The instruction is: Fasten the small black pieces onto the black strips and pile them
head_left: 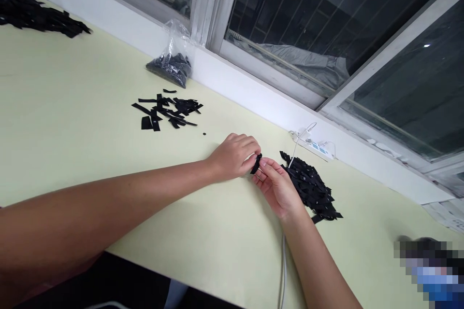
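Observation:
Between my two hands is a short black fabric strip (255, 164), bent or folded near its top. My left hand (237, 155) pinches its upper end, the fingers curled over it. From the right, my right hand (277, 183) grips the same strip between thumb and fingertips. Just beyond the right hand lies a dense heap of black strips (313, 190), some with small shiny spots. A looser scatter of black strips (166, 111) lies farther off to the left, with a small dark disc (204, 133) near it.
A clear plastic bag (172, 65) holding dark pieces leans by the wall. Another black pile (39, 17) lies far left. A white power strip (315, 146) sits along the wall; a white cable (283, 270) crosses the pale table (217, 236). A blurred-out patch (435, 270) is at lower right.

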The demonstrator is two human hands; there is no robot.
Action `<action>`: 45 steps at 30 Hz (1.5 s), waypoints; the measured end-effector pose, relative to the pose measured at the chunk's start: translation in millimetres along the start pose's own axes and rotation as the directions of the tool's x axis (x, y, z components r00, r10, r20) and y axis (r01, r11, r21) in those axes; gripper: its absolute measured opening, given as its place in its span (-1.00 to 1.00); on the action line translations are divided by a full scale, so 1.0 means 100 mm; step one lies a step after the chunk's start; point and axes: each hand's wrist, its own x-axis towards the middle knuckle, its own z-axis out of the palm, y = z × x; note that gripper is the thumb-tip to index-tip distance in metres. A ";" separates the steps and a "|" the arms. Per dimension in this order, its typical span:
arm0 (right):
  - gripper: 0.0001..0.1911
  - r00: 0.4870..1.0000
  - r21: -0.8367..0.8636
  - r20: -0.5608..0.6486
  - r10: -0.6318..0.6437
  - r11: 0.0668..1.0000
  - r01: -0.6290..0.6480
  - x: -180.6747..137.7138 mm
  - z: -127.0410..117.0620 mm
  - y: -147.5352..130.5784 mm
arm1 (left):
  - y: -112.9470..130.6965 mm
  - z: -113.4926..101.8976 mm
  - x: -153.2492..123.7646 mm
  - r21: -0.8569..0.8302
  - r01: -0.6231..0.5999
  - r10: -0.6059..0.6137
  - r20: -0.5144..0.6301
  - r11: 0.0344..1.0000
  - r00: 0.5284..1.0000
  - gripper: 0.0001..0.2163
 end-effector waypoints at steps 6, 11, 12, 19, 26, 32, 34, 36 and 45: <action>-0.63 1.000 0.012 -0.020 -0.021 1.000 0.021 0.01 -0.01 0.00 | 0.00 -0.01 -0.02 -0.013 0.005 -0.005 0.027 1.000 1.000 -0.85; -0.57 0.996 -0.006 -0.048 -0.080 0.997 0.079 0.03 0.00 0.02 | 0.00 -0.02 -0.02 -0.029 -0.013 0.014 0.043 1.000 0.999 -0.86; -0.56 0.994 -0.020 -0.052 -0.095 0.995 0.094 0.04 0.00 0.03 | 0.01 -0.03 -0.02 -0.041 -0.015 0.016 0.043 0.999 0.999 -0.87; -0.55 0.977 -0.270 0.055 -0.206 0.939 0.213 0.04 -0.05 0.02 | 0.04 -0.08 -0.07 -0.422 0.099 -0.067 0.090 0.901 0.994 -0.66; -0.60 0.941 -0.392 0.164 -0.296 0.856 0.337 0.04 -0.06 0.03 | 0.06 -0.14 -0.07 -0.487 0.233 -0.126 0.243 0.842 0.962 -0.80; -0.58 0.933 -0.415 0.138 -0.332 0.836 0.359 0.07 -0.09 0.06 | 0.05 -0.07 -0.08 -0.551 0.352 -0.221 0.291 0.757 0.931 -0.85; -0.57 0.931 -0.405 0.116 -0.346 0.839 0.362 0.08 -0.09 0.05 | 0.04 -0.04 -0.06 -0.578 0.386 -0.241 0.313 0.719 0.919 -0.82; -0.56 0.934 -0.383 0.091 -0.346 0.853 0.353 0.08 -0.10 0.06 | 0.03 -0.02 -0.05 -0.605 0.428 -0.275 0.334 0.671 0.902 -0.79; -0.52 0.942 -0.365 0.005 -0.335 0.877 0.314 0.11 -0.12 0.11 | -0.03 0.02 -0.06 -0.611 0.581 -0.402 0.420 0.537 0.814 -0.73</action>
